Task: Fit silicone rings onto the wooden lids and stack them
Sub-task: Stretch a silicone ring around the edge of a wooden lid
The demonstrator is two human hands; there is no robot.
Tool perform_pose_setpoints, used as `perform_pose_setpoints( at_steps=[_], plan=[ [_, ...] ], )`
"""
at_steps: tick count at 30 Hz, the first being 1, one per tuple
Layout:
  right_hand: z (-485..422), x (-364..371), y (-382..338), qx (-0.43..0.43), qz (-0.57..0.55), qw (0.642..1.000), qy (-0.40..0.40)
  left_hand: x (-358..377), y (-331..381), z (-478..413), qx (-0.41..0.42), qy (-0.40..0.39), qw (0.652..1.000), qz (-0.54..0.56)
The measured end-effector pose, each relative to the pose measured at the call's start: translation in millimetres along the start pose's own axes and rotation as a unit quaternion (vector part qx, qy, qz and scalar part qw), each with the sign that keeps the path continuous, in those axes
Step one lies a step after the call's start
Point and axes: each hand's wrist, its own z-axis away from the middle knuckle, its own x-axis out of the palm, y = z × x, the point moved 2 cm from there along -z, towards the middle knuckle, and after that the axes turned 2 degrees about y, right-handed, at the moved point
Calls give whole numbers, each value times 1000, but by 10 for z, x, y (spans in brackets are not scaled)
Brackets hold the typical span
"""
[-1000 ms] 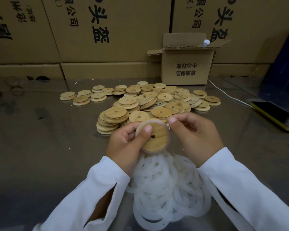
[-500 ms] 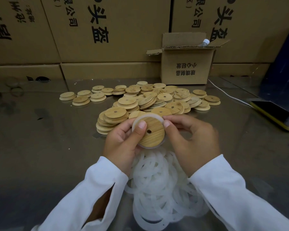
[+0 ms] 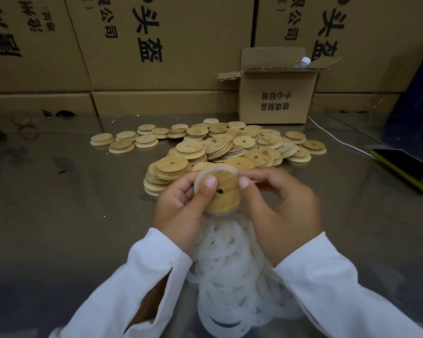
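Both hands, left hand point(image 3: 181, 206) and right hand point(image 3: 279, 206), grip the stiff bamboo lid point(image 3: 221, 193) rim-wise, stretching the floppy silicone ring point(image 3: 214, 170) on; hold by edges.

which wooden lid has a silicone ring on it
The lid held between left hand and right hand: a translucent ring circles its rim; the piled lids behind are bare wood.

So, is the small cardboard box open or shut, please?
Open: the small box has its flaps raised, and a bottle pokes out.

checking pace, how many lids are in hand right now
1: wooden lid, pinched between left hand and right hand; any behind it would be hidden.
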Motion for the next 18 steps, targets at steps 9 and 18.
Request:
perform_pose_setpoints(
  at_steps=[9,18],
  plan=[
    [-83,2,54,195,-157,967,-51,17,-7,-12,-16,-9,1000,0],
    [-278,-129,367,286,-146,942,-100,24,-15,-10,-49,-2,998,-49]
  ],
)
